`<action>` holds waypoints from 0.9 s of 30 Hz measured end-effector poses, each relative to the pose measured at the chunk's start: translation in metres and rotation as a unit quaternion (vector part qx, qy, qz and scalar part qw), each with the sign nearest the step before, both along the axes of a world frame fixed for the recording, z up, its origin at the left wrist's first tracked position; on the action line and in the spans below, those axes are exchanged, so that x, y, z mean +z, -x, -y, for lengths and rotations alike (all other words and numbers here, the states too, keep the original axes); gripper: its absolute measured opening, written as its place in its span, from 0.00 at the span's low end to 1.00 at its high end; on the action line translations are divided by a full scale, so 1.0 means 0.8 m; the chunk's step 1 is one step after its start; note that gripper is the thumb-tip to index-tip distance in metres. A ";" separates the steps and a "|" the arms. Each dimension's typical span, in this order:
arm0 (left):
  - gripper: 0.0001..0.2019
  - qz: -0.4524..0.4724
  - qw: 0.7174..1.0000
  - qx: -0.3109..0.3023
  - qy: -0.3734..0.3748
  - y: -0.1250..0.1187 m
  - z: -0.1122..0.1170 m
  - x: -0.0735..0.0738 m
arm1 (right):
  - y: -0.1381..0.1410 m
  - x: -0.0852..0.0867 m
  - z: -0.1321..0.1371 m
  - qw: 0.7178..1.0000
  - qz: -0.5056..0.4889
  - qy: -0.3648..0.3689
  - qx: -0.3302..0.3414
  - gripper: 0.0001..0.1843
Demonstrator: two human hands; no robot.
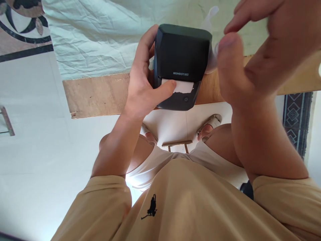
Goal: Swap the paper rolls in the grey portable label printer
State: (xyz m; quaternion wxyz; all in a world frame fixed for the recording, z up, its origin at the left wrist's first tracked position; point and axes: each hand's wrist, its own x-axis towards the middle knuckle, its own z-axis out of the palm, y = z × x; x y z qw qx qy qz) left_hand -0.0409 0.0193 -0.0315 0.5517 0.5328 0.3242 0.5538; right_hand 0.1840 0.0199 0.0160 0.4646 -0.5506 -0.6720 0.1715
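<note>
Head view: the left hand [141,83] clasps the black printer [184,50], thumb on its paper strip [185,87], long axis running forward; just right of it hovers the right hand [271,57], fingertips close, pinching what I can't tell; bench [100,95] below.

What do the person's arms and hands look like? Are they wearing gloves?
No gloves: the left hand and right hand are bare, with no watch or bracelet showing. Both forearms are bare up to the short, plain, tan cloth sleeves.
</note>
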 end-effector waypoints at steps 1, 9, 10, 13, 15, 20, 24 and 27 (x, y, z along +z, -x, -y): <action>0.34 0.006 1.000 -0.026 -0.012 0.000 0.003 0.000 | 0.002 0.000 0.002 0.994 0.100 -0.037 0.035 0.34; 0.18 0.022 0.998 -0.007 0.066 -0.013 0.014 0.006 | 0.017 -0.012 0.006 0.972 0.196 -0.089 0.090 0.36; 0.18 0.022 0.998 -0.013 0.064 -0.013 0.013 0.005 | 0.018 -0.012 0.006 0.973 0.195 -0.078 0.091 0.36; 0.20 0.020 0.999 -0.029 0.026 -0.008 0.005 -0.003 | 0.017 -0.011 0.007 0.977 0.186 -0.058 0.089 0.36; 0.22 0.011 0.999 -0.048 -0.014 -0.002 -0.002 -0.012 | 0.016 -0.010 0.009 0.977 0.185 -0.045 0.094 0.35; 0.25 0.015 0.993 -0.089 -0.079 0.003 -0.012 -0.019 | 0.016 -0.009 0.010 0.975 0.199 -0.034 0.092 0.34; 0.30 0.023 1.000 0.004 0.006 -0.011 -0.008 -0.005 | 0.024 -0.021 0.007 0.978 0.176 -0.078 0.081 0.38; 0.34 0.036 0.993 0.107 0.023 -0.026 0.001 0.008 | 0.028 -0.032 0.003 0.975 0.152 -0.137 0.087 0.44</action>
